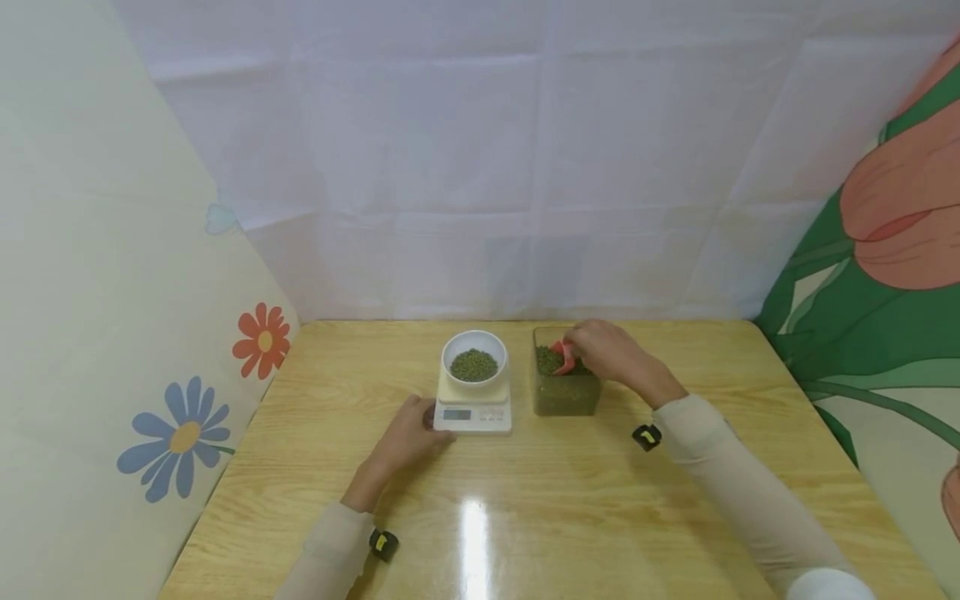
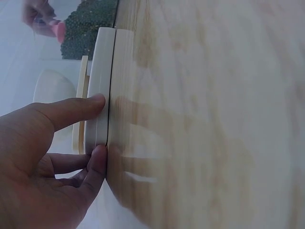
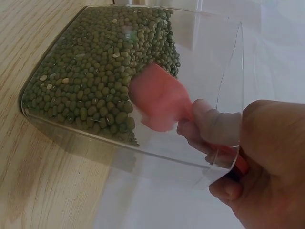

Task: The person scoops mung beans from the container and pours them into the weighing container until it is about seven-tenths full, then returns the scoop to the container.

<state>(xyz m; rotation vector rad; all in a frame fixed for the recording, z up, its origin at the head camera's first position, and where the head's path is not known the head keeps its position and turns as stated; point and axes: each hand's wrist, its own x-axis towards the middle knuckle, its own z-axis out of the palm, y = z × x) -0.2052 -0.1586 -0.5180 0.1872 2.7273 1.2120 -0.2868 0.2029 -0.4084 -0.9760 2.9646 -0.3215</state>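
A white kitchen scale (image 1: 495, 422) with a small display stands on the table, bearing a white bowl (image 1: 452, 352) with green mung beans (image 1: 474, 366) in it. My left hand (image 1: 408, 433) grips the scale's front left corner, thumb on the front edge and fingers at the side, as the left wrist view shows. To the right of the scale is a clear square container (image 1: 566, 398) of mung beans (image 3: 90, 71). Reaching over its rim, my right hand (image 1: 609, 350) holds a red scoop (image 3: 159, 95) by the handle. The scoop's head touches the beans inside, its tip partly among them.
The wooden table (image 1: 570, 517) carries the scale and container near its back edge. Behind it hangs a white cloth (image 1: 420, 167). Flower-patterned panels (image 1: 90, 317) flank the table on both sides. Small black devices (image 1: 647, 437) are at both wrists.
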